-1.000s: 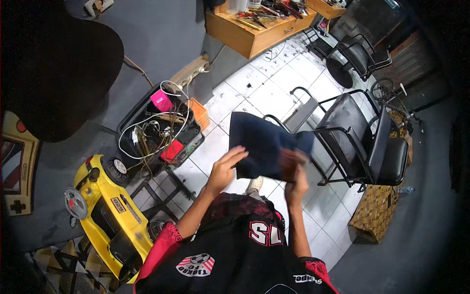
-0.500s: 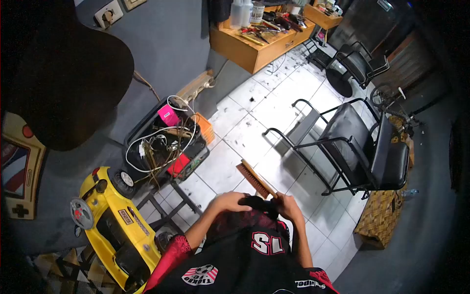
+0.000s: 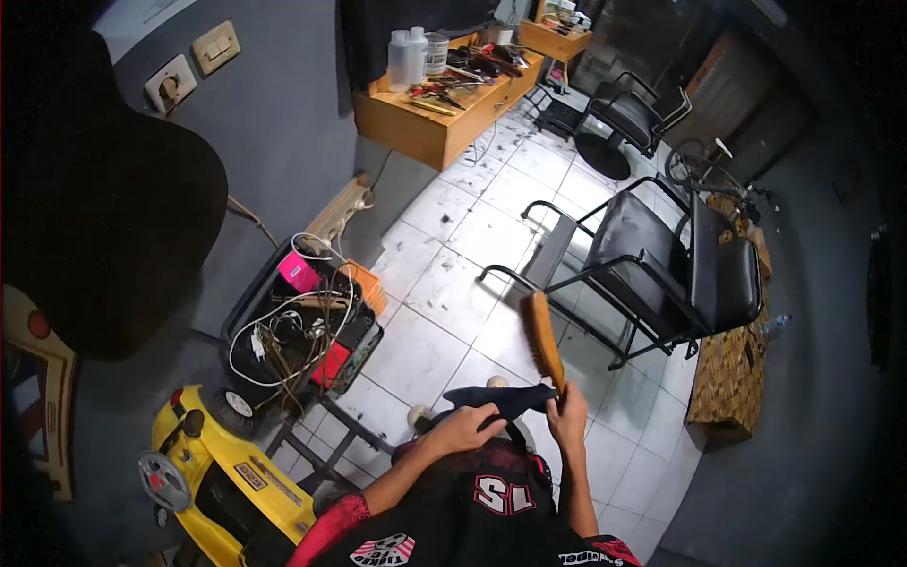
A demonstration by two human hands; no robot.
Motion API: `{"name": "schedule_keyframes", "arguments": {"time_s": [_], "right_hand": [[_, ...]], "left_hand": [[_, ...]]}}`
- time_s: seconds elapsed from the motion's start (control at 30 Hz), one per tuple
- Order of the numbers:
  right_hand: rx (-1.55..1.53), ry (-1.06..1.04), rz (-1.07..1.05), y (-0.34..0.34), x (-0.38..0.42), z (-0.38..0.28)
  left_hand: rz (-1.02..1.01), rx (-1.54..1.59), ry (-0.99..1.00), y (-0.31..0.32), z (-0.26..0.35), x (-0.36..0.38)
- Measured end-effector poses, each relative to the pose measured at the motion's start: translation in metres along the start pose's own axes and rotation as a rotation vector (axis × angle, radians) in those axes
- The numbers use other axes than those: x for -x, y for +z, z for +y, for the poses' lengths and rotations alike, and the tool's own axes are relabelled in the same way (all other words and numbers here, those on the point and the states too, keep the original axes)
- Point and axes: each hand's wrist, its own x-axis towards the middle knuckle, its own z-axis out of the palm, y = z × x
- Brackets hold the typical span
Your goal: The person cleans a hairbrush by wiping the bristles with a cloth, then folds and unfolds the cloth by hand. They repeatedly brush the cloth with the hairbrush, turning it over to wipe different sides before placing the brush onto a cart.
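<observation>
My right hand is closed around the handle of a wooden brush, whose head points up and away from me, bristles facing left. A dark, elongated item that looks like soft cloth stretches between my hands in front of my shirt; its exact kind cannot be made out. The fingers of my left hand grip its lower edge. The item's right end meets my right hand beside the brush handle.
To the left are a black crate of cables and a yellow ride-on toy car. A black padded chair stands ahead on the right. Bottles and tools sit on a wooden wall counter. Dark tufts lie on the tiled floor.
The brush has swung upright and turned, now showing more of its wooden back. The dark item has been raised and spread out between my hands. The view has shifted too.
</observation>
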Motion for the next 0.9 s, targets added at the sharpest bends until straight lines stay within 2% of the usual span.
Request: {"name": "schedule_keyframes", "arguments": {"time_s": [0.07,0.17,0.27,0.33,0.4,0.43,0.47,0.53,0.6,0.63,0.67,0.7,0.77,0.8,0.87,0.9], "right_hand": [[-0.077,0.088,0.047,-0.005,0.0,-0.003],[-0.338,0.226,0.047,-0.01,-0.001,-0.025],[-1.06,0.495,-0.08,-0.021,-0.003,-0.048],[-1.355,0.378,-0.164,-0.031,-0.005,-0.075],[-1.441,0.24,-0.242,-0.026,-0.004,-0.084],[-1.369,0.214,-0.282,-0.019,-0.005,-0.088],[-1.366,0.195,-0.443,-0.007,-0.004,-0.08],[-0.894,0.194,-0.543,0.015,-0.001,-0.069],[-0.752,0.186,-0.502,0.047,0.0,-0.06],[-0.711,0.09,-0.578,0.072,0.002,-0.027],[-0.675,-0.009,-0.648,0.096,0.004,0.005],[-0.461,0.127,-0.828,0.112,0.007,0.033],[-0.007,0.12,-0.978,0.153,0.016,0.095],[0.022,-0.053,-0.923,0.158,0.028,0.12],[0.212,0.057,-0.903,0.173,0.04,0.161],[0.006,0.192,-0.863,0.168,0.032,0.154]], "left_hand": [[-0.003,0.015,-0.002,0.003,-0.001,0.0],[0.251,0.101,-0.056,-0.001,0.012,-0.011],[0.41,0.118,-0.103,-0.018,0.027,-0.022],[0.432,0.168,-0.156,-0.033,0.043,-0.028],[0.42,0.238,-0.155,-0.044,0.058,-0.032],[0.397,0.28,-0.128,-0.049,0.063,-0.034],[0.373,0.321,-0.101,-0.055,0.07,-0.036],[0.493,0.444,0.141,-0.062,0.084,-0.049],[0.514,0.315,0.135,-0.081,0.105,-0.049],[0.409,0.393,0.093,-0.094,0.116,-0.046],[0.449,0.475,0.05,-0.1,0.13,-0.043],[0.555,0.454,0.121,-0.107,0.148,-0.038],[0.745,0.481,0.264,-0.114,0.167,-0.033],[0.771,0.551,0.27,-0.117,0.174,-0.029],[0.851,0.73,0.289,-0.122,0.194,-0.021],[0.806,0.607,0.296,-0.127,0.191,-0.021]]}}
